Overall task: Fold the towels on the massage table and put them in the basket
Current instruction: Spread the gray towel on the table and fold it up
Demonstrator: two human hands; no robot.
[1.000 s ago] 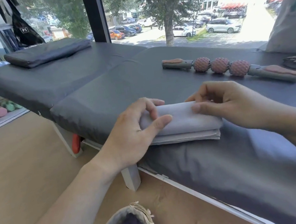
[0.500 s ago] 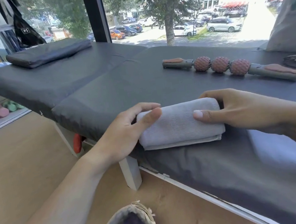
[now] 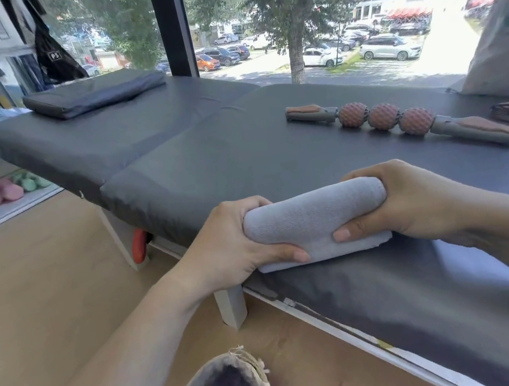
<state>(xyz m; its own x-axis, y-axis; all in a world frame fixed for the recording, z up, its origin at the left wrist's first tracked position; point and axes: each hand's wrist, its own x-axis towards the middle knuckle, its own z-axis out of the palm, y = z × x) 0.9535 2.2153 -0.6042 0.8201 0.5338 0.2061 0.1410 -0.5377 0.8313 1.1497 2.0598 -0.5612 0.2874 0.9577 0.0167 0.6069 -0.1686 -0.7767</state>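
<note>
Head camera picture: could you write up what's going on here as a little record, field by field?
towel: light grey folded towel, at the near edge of the massage table
left hand: left hand grips the towel's left end, thumb on its front
right hand: right hand grips the towel's right end
basket: fabric basket on the floor below, dark cloth inside
also on table: massage roller stick with three knobbly balls; dark folded pad at the far end
stage: towel folded, not yet in the basket

My view: the table (image 3: 207,153)

On it I see a towel (image 3: 313,217), roller (image 3: 384,117), cushion (image 3: 93,93) and bag (image 3: 502,50).
</note>
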